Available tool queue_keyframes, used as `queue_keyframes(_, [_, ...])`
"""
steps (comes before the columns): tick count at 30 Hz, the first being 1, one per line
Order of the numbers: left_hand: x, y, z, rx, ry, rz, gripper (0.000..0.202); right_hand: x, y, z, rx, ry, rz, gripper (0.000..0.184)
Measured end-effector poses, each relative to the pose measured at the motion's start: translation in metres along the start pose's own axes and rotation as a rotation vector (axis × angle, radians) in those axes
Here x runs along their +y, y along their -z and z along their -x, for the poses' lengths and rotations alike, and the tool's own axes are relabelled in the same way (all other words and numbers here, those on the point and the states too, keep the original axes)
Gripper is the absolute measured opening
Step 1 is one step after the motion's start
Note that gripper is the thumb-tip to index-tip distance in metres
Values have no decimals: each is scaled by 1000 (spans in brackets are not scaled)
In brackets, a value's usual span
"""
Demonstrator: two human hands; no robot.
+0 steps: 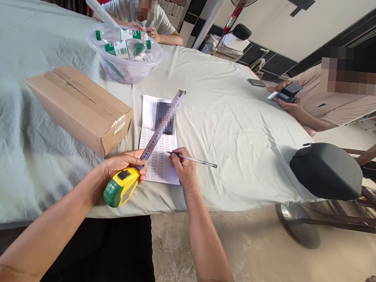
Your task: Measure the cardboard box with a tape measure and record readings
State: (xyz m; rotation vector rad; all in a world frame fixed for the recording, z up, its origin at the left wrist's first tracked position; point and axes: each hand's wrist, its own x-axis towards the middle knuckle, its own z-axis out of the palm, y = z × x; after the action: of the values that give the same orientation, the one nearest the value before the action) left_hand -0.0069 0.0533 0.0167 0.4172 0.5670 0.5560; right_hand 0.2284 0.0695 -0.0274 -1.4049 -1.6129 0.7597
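Note:
My left hand (120,166) grips a yellow and green tape measure (121,188) at the table's near edge. Its metal tape (163,123) runs out diagonally across a printed sheet of paper (157,156) toward the table's middle. My right hand (183,167) rests on the sheet's right side, fingers pinched on a thin pen (196,160) whose tip touches the paper. A sealed cardboard box (79,105) lies just left of the sheet, close to my left hand.
A clear plastic bowl (125,61) with plastic bottles stands behind the box. A person sits at the far end, another at the right holds a phone (289,92). A second phone (256,82) lies on the pale cloth (226,118). A black fan (325,170) stands at the right.

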Motion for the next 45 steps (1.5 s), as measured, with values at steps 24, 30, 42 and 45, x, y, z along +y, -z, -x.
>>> queue_keyframes(24, [1, 9, -8, 17, 47, 19, 13, 6, -2, -2, -2, -2, 81, 10])
queue_keyframes(30, [1, 8, -7, 23, 45, 4, 13, 3, -1, -1, -2, 13, 82, 10])
queue_keyframes(42, [1, 6, -6, 31, 43, -14, 11, 6, -2, -1, 11, 12, 88, 10])
queue_keyframes(45, [1, 7, -6, 31, 40, -9, 11, 6, -2, -1, 10, 17, 87, 11])
